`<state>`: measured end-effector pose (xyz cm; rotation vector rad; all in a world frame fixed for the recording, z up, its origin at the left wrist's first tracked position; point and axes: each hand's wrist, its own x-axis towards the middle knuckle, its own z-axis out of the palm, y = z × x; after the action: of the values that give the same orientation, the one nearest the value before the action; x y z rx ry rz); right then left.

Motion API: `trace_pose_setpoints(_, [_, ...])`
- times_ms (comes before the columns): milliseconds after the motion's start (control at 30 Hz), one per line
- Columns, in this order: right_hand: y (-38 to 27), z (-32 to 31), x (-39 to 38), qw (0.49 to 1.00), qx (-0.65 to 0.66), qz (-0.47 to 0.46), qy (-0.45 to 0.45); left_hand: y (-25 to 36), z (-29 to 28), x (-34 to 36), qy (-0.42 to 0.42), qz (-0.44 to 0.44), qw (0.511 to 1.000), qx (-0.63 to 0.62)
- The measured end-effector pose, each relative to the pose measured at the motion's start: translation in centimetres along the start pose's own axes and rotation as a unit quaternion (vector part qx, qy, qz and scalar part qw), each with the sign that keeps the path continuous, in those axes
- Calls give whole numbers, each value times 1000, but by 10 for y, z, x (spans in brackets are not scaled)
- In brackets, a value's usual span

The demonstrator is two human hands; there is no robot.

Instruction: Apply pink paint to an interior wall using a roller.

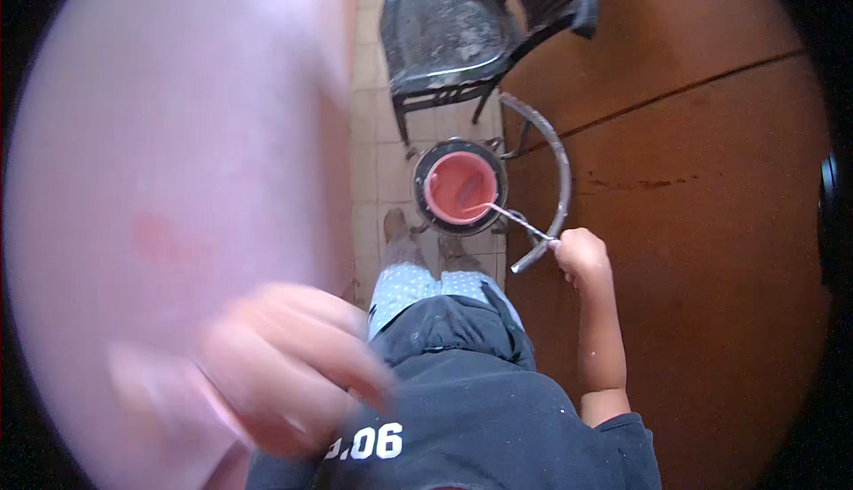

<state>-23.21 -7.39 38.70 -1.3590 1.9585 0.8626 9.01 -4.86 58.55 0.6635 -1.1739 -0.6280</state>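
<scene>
I'm clamping my right grip point(583, 257) on a thin pale rod point(526, 223), likely light and stiff, best held at this end, its other end reaching into the pink bucket point(444, 177), while my left grip point(293, 366) is blurring beyond telling!

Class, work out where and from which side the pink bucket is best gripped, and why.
Grip the pink bucket by its rim, probably from the person's left: the mouth faces up, its round edge shows clear inside the dark ring, and the thin strand in the right hand crosses the rim's lower right.
</scene>
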Motion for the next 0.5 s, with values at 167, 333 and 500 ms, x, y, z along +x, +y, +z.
trace_pose_setpoints(167, [-41,-12,10,998,-47,-13,-26,-87,-114,19,79,-145,986,-26])
trace_pose_setpoints(333, [-64,-14,34,995,-80,-32,-41,-144,-165,-15,187,-352,917,20])
trace_pose_setpoints(500, [-67,-17,48,994,-96,-39,-18,-165,-156,-39,188,-472,861,21])
